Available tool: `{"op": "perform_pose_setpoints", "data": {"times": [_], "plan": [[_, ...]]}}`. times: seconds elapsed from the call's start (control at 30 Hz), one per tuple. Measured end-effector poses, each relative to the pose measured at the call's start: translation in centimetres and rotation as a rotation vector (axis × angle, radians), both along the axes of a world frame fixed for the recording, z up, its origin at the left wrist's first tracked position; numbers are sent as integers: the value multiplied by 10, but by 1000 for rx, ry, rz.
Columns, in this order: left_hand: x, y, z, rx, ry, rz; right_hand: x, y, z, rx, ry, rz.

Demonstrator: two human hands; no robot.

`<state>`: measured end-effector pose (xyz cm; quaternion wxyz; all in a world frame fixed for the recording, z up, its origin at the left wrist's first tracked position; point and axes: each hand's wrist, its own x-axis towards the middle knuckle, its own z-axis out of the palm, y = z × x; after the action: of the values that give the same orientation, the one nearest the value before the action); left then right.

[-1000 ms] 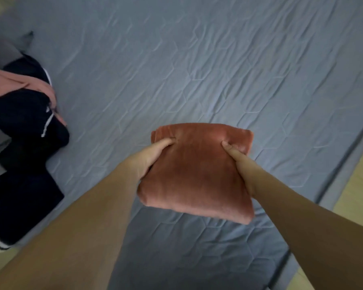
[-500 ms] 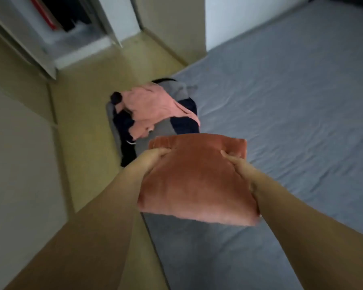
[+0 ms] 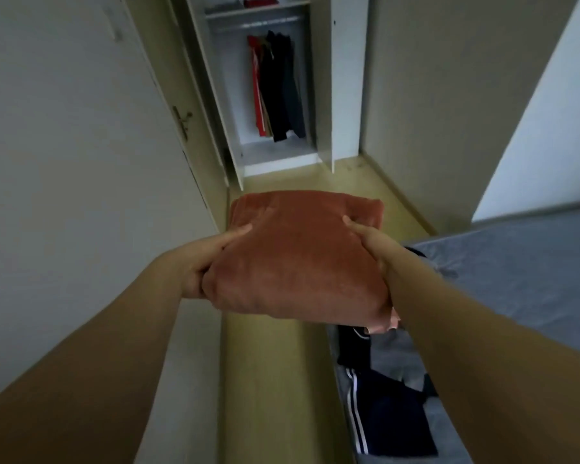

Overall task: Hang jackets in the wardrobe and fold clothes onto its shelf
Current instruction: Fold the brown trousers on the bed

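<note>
A folded rust-coloured garment (image 3: 298,259) is held in the air in front of me. My left hand (image 3: 208,259) grips its left edge, thumb on top. My right hand (image 3: 372,249) grips its right edge, thumb on top and fingers underneath. Straight ahead stands the open white wardrobe (image 3: 344,78). Dark and red jackets (image 3: 275,88) hang from its rail. Folded clothes (image 3: 248,2) lie on the shelf (image 3: 255,12) above the rail.
A pile of dark clothes with white stripes (image 3: 379,406) lies on the grey bed (image 3: 516,279) at the lower right. A door with a handle (image 3: 181,122) is on the left wall. Yellow floor (image 3: 272,380) runs between bed and wall towards the wardrobe.
My view has swung from the bed round to the wardrobe. Both hands still hold the folded garment the same way, now carried over the floor.
</note>
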<state>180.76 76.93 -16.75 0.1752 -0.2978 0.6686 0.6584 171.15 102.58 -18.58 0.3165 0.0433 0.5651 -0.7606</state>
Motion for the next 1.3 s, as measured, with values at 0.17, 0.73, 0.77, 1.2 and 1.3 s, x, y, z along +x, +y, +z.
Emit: {"op": "perform_pose_setpoints", "data": {"times": [0.17, 0.73, 0.77, 1.2, 1.3], "plan": [[-45, -44, 72, -19, -13, -93, -61, -49, 57, -116, 78, -11], [-415, -247, 215, -130, 181, 186, -425, -265, 202, -43, 135, 74], [-438, -265, 219, -145, 196, 195, -446, -283, 206, -44, 146, 90], [-772, -475, 240, -143, 348, 208, -748, -482, 248, 9, 230, 38], [-863, -497, 245, -139, 362, 173, -833, -501, 253, 16, 262, -9]]}}
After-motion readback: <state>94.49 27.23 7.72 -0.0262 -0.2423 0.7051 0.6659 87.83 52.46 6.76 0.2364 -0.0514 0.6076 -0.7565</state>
